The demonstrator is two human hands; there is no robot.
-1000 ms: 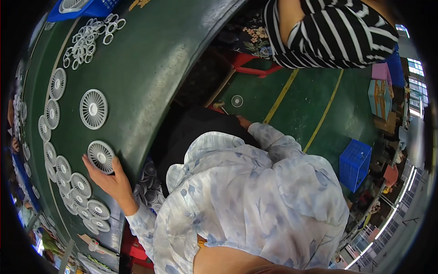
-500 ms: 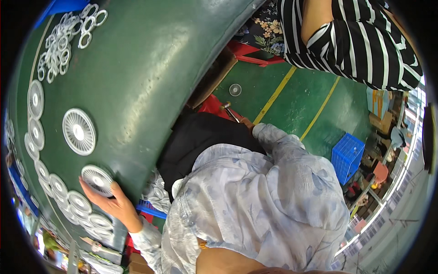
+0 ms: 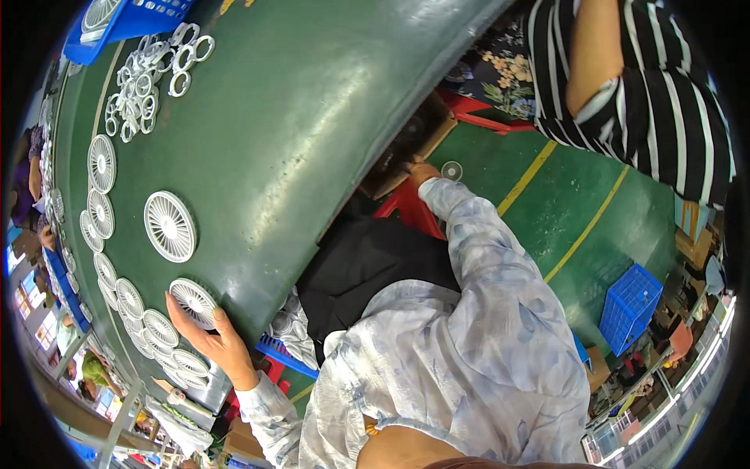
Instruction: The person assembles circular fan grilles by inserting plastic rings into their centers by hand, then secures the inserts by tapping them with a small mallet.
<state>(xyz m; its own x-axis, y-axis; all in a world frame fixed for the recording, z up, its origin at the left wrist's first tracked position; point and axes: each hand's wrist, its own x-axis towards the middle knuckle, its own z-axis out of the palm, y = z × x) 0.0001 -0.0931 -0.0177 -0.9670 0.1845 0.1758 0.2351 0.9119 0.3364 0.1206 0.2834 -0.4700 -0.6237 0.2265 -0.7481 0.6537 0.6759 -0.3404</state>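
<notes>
— What is the left hand (image 3: pixel 215 340) doing, low in the frame?

— Its grip is loose. The spread fingers rest on a white round grille (image 3: pixel 193 302) at the near edge of the green worktop (image 3: pixel 312 133), maybe to keep it from slipping off.

— And the right hand (image 3: pixel 422 169)?

— It reaches down past the worktop's edge, near a small white disc (image 3: pixel 451 170) on the floor (image 3: pixel 594 203). Its grip can't be made out.

— What lies farther off?

— More grilles in a row (image 3: pixel 101 211) along the left side. A heap of white rings (image 3: pixel 148 78) sits at the upper left, beside a blue crate (image 3: pixel 133 19). A person in a striped top (image 3: pixel 648 102) is at the upper right.
</notes>
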